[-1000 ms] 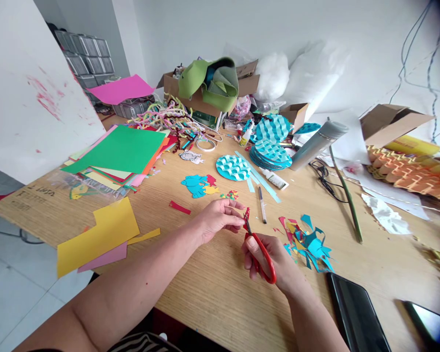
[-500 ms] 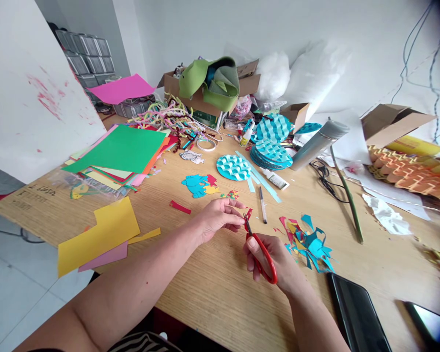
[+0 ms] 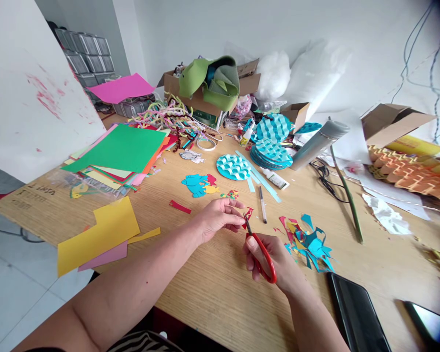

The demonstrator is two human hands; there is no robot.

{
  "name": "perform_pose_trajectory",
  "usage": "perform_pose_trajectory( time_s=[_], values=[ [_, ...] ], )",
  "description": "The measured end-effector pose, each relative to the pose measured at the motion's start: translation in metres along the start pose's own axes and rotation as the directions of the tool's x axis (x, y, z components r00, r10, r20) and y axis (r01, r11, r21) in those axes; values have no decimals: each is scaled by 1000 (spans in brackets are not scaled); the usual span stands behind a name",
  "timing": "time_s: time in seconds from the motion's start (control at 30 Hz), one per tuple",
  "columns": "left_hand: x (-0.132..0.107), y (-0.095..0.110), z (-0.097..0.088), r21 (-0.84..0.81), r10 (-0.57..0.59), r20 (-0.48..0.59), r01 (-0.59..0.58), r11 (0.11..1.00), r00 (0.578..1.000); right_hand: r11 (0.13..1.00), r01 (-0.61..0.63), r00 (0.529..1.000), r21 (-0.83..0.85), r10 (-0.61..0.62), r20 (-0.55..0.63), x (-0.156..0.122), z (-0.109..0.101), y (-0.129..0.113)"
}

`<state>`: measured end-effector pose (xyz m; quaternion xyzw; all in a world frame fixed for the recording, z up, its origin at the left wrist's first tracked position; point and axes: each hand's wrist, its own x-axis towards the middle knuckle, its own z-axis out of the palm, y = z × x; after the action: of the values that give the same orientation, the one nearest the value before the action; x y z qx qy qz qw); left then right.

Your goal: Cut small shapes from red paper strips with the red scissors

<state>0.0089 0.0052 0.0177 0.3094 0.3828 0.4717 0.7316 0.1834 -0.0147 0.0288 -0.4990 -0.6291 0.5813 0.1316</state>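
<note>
Narrow red paper [image 3: 250, 213], now slightly rightward

Striped garment [image 3: 143, 343] at the bottom edge
Dark ground, pale curved stripes, only a narrow strip in view; patch of dark cloth [image 3: 44, 349] low at the left, beside the left arm [image 3: 132, 281], too little showing to tell whether sleeve or hem. Left arm uncovered past the elbow, one small dot-like mark [image 3: 147, 282] on the forearm; right arm [image 3: 310, 303] uncovered as far as seen. Left grip [image 3: 219, 220] and right grip [image 3: 267, 252] both bare
</note>
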Motion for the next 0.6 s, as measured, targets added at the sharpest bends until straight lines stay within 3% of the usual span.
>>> perform_pose_trajectory(
  time_s=[0.6],
  values=[
    [1,0,-1,19,-11,24,11,1000,1000,1000,26,999,7,-26,41,-1,-2,-1]
  ],
)
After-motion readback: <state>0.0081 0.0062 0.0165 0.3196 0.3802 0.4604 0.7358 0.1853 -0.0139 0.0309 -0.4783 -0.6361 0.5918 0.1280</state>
